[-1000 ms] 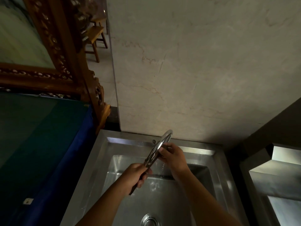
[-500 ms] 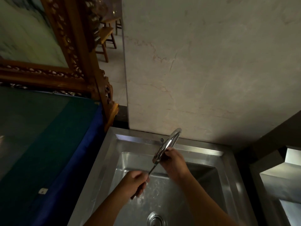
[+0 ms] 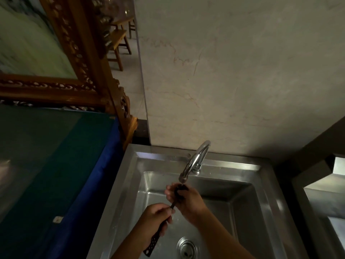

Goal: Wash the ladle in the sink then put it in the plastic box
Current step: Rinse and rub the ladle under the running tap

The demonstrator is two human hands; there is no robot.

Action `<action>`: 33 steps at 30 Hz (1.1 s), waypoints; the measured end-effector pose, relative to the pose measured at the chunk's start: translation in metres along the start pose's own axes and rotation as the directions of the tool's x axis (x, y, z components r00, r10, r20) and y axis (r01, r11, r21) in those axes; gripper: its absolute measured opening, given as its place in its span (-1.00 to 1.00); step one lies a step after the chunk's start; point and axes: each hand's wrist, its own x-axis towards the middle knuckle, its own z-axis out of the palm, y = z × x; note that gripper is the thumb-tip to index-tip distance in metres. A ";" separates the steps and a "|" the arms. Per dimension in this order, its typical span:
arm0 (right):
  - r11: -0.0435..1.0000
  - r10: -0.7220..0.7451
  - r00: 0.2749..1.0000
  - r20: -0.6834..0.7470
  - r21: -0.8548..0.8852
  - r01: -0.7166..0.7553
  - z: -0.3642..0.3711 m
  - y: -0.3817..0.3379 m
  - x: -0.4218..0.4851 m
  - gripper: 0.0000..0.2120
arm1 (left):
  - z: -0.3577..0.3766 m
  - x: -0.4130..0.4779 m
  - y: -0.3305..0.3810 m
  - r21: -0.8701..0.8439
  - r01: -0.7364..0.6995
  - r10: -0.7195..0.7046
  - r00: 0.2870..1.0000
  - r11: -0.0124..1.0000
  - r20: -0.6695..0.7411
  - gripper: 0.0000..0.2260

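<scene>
A dark ladle with a perforated handle end is held over the steel sink. My left hand is shut on its handle. My right hand is wrapped around the ladle's bowl, directly under the spout of the curved chrome tap. The bowl is mostly hidden by my fingers. Water glints on the sink floor below the hands. No plastic box is in view.
The sink drain lies below my hands. A surface with green and blue cloth borders the sink on the left, with a carved wooden frame behind it. A steel unit stands to the right. A pale wall rises behind.
My right hand has come down off the tap spout and now cups the ladle's bowl beneath it. The left hand keeps hold of the handle. The view has shifted slightly.
</scene>
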 end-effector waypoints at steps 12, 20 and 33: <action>0.898 -0.160 0.973 -0.168 -0.435 0.072 0.004 -0.013 -0.008 -0.75 | 0.018 0.007 0.009 0.139 -0.109 0.128 0.983 0.984 -0.135 -0.84; 0.976 -0.007 0.996 -0.087 -0.219 -0.012 0.004 -0.003 -0.009 -0.70 | 0.012 0.001 0.006 0.120 -0.062 0.079 0.986 0.991 -0.147 -0.84; 0.983 -0.155 0.972 -0.174 -0.126 0.134 0.006 0.000 0.002 -0.72 | 0.019 0.016 0.010 -0.024 -0.007 0.005 0.996 1.000 -0.087 -0.88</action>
